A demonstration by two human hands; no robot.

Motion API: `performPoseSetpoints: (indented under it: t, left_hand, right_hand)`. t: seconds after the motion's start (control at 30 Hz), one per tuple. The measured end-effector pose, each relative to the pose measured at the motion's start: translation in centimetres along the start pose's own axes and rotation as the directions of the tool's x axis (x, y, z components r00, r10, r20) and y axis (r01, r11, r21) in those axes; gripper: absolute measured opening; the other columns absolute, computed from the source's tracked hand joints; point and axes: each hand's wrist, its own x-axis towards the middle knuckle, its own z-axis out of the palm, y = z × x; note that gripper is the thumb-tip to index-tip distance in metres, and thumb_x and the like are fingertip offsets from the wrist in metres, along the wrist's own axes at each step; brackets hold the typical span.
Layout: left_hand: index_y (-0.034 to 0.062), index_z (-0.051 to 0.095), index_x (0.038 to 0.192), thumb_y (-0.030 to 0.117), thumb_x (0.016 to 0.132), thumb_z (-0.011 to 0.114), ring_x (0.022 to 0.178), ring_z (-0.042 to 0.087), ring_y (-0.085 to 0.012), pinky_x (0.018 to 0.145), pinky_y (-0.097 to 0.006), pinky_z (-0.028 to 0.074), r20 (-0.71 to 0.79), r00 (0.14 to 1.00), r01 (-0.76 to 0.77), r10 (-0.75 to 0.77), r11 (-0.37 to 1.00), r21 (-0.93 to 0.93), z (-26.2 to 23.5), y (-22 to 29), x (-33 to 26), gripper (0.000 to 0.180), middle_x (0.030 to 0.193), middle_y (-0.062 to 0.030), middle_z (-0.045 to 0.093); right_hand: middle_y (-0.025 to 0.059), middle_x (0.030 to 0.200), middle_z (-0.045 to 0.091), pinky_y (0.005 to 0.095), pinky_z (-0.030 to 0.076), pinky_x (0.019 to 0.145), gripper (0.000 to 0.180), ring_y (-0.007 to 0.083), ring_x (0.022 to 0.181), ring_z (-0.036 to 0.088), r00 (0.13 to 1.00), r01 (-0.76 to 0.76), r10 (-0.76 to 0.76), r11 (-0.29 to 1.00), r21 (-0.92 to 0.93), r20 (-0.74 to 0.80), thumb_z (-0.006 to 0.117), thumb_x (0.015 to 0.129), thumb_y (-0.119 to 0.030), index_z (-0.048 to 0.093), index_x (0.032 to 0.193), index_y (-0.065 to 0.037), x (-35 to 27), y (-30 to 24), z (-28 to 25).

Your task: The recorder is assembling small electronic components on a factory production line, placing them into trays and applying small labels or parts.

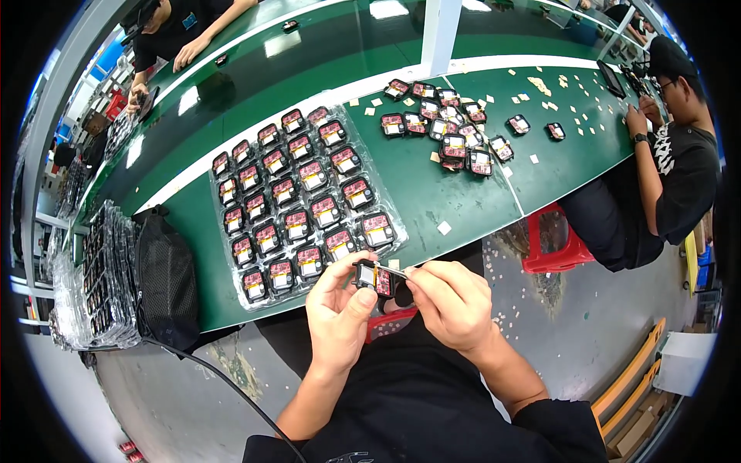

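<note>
My left hand [338, 312] grips a small black-cased electronic module [376, 281] by its edges, above the table's near edge. A red circuit board and a pale block with a yellow strip show inside its case. My right hand [455, 305] pinches a slim metal tool [392, 270], whose tip reaches over the upper edge of the module. The tool's exact kind is hard to make out. Just beyond my left hand lies a clear plastic tray [392, 204] filled with rows of similar modules.
A loose pile of modules [454, 131] and scattered pale squares [444, 228] lie on the green table [417, 204]. Stacked filled trays [100, 270] and a black mesh bag [164, 282] stand left. Co-workers sit at right [679, 147] and far left [174, 35]. A red stool [552, 239] stands below the table.
</note>
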Motion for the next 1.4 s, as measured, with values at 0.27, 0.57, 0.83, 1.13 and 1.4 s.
performPoseSetpoints:
  t: [0.27,0.57,0.83,1.13,1.4]
  left_hand:
    - [-0.0081,0.057,0.136,0.01,0.092,0.081,0.114,0.063,-0.0185,0.1,-0.034,0.052,0.021,1.0,-0.007,0.008,0.999,-0.033,0.0,0.5,-0.2,0.054,0.133,-0.0143,0.062]
    - [-0.0082,0.056,0.137,0.006,0.091,0.081,0.114,0.063,-0.0195,0.098,-0.034,0.054,0.015,1.0,-0.008,0.008,1.0,-0.02,-0.1,0.3,-0.5,0.054,0.134,-0.0146,0.061]
    - [-0.0082,0.056,0.136,0.001,0.092,0.078,0.11,0.065,-0.0195,0.09,-0.032,0.058,-0.008,1.0,-0.013,0.013,1.0,-0.002,0.0,0.4,-0.6,0.05,0.132,-0.0148,0.061]
    - [-0.0076,0.06,0.132,0.003,0.086,0.08,0.124,0.059,-0.0233,0.103,-0.036,0.051,-0.021,0.999,0.026,-0.026,0.999,0.022,-0.3,1.4,-0.4,0.051,0.136,-0.0169,0.058]
    - [-0.0074,0.061,0.132,0.001,0.087,0.08,0.128,0.058,-0.0248,0.106,-0.036,0.049,-0.032,0.999,0.038,-0.035,0.997,0.071,-0.6,1.1,-0.7,0.049,0.138,-0.0163,0.057]
  right_hand:
    - [0.0139,0.093,0.07,0.0324,0.056,0.061,0.019,0.0242,0.069,0.069,0.943,-0.333,0.31,0.89,0.312,0.121,0.077,0.086,0.005,0.073,0.105,0.002,0.0,-0.5,-0.5]
    - [0.0142,0.092,0.07,0.0298,0.054,0.06,0.014,0.0209,0.07,0.067,0.96,-0.281,0.268,0.918,0.281,0.086,0.076,0.088,0.006,0.071,0.101,0.004,-0.3,-0.5,0.1]
    - [0.0156,0.095,0.071,0.0341,0.057,0.064,0.016,0.028,0.075,0.072,0.978,-0.203,0.193,0.968,0.147,0.079,0.077,0.086,0.004,0.071,0.101,0.003,-0.5,-0.6,0.5]
    - [0.0158,0.094,0.071,0.0348,0.058,0.064,0.016,0.0288,0.076,0.072,0.963,-0.259,0.235,0.939,0.226,0.129,0.077,0.086,0.004,0.071,0.102,0.003,-0.2,-0.7,-0.1]
    - [0.0157,0.094,0.071,0.0349,0.058,0.065,0.018,0.0292,0.076,0.072,0.969,-0.236,0.215,0.948,0.213,0.12,0.076,0.086,0.004,0.071,0.103,0.003,-0.4,-0.7,0.2]
